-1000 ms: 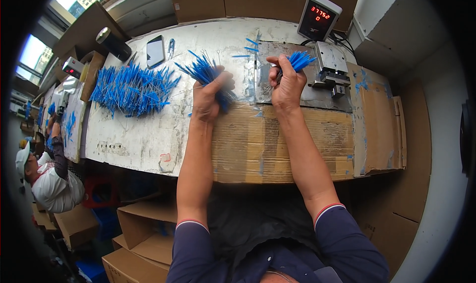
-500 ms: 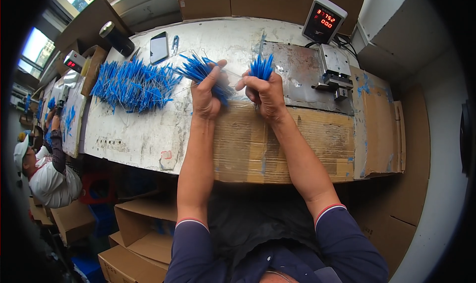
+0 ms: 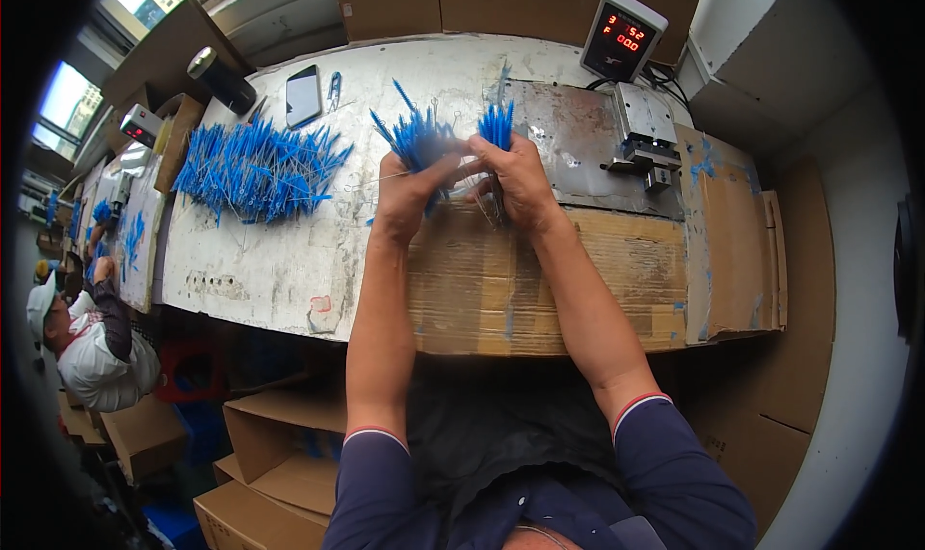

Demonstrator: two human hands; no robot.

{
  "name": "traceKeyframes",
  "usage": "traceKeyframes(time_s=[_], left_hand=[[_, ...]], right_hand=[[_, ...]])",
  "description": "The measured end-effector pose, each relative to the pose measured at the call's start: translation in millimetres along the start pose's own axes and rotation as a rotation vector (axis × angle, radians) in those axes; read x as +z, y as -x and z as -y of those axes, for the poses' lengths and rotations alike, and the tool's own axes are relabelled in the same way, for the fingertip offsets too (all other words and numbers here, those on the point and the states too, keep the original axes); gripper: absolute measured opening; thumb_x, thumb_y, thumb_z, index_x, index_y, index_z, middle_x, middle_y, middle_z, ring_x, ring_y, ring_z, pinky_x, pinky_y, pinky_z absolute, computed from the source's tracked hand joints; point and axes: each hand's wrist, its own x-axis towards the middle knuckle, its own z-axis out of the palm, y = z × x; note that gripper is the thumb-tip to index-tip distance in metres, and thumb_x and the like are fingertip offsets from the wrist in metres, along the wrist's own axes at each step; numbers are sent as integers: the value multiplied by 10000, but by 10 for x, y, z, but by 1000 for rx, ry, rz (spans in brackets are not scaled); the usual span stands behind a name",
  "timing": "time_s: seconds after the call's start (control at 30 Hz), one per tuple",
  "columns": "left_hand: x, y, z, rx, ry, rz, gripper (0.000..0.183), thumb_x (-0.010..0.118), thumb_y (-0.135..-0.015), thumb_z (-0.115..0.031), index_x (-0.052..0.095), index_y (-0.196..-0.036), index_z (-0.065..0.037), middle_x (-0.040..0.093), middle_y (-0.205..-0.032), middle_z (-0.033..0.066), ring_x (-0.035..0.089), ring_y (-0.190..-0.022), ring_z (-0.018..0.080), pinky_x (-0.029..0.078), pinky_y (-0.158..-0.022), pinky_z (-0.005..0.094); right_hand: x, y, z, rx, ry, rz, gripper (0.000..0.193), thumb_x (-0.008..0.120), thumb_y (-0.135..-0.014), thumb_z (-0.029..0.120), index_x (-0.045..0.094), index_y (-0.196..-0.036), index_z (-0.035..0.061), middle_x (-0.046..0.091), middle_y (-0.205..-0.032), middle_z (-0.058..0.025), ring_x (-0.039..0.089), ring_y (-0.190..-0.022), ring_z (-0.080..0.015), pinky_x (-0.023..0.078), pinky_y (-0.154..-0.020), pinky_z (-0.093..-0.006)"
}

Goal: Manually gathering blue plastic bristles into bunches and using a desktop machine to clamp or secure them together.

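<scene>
In the head view, the left hand [image 3: 403, 198] is curled around a thick bundle of thin blue pieces [image 3: 416, 144], whose tips spread like a fan above the thumb, with some wire loops among them. The right hand [image 3: 525, 179] is closed around a narrower blue bundle [image 3: 496, 123], which stands nearly upright above the fingers, while grey wire ends hang below them. The two hands are close together, and their fingers come near each other between the bundles; whether they touch, I cannot tell, because this place is a little blurred. To the left of the left hand, on the white table [image 3: 279, 285], lies a wide heap of the same blue pieces [image 3: 260, 172]. Farther away than this heap are a phone [image 3: 303, 97], a small blue tool [image 3: 334, 90] and a dark cylinder [image 3: 222, 80]. To the right of the right hand there is a flat metal plate [image 3: 573, 131] with a metal fixture [image 3: 647, 131] at its right side, and beyond this a display with red digits [image 3: 623, 38]. Under the wrists lies a brown cardboard sheet [image 3: 588, 280]. Far to the left, a co-worker [image 3: 106, 362] is at the same row of tables.
</scene>
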Motion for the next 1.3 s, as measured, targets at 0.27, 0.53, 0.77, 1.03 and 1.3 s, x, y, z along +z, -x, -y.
traceKeyframes(time_s=[0.27,0.53,0.77,1.03,1.3], left_hand=[[58,7,31,-13,-167,-27,217,742,-898,-58,736,-1113,-36,723,-941,7,625,-788,70,493,-680,229],[-58,26,-43,-157,-49,151,204,782,-846,-96,699,-1003,4,664,-766,44,618,-624,126,497,-593,263],[32,79,-48,-311,-55,356,234,806,-823,-81,684,-1002,6,650,-744,53,626,-601,144,493,-545,268],[18,16,21,-283,-43,320,319,813,-802,-109,698,-1082,-6,648,-749,22,587,-592,110,454,-532,249],[21,1,1,-217,-16,103,291,772,-860,-115,657,-1096,8,652,-801,36,624,-642,133,512,-601,266]], right_hand=[[30,38,-14,55,-116,41,178,724,-949,188,674,-1041,44,615,-743,26,440,-470,-21,309,-390,-189],[-87,1,39,-6,-234,-128,136,776,-899,126,676,-973,72,545,-705,66,362,-450,6,240,-377,-190],[-48,54,143,7,-204,-35,168,788,-899,165,709,-948,26,607,-745,49,426,-504,-10,303,-438,-203],[-279,-110,148,-269,-453,-454,142,744,-928,172,686,-866,58,685,-752,-58,666,-619,-180,504,-518,-272],[-50,89,209,-216,-59,-167,77,786,-885,88,726,-871,41,611,-678,22,516,-550,-42,371,-479,-219]])
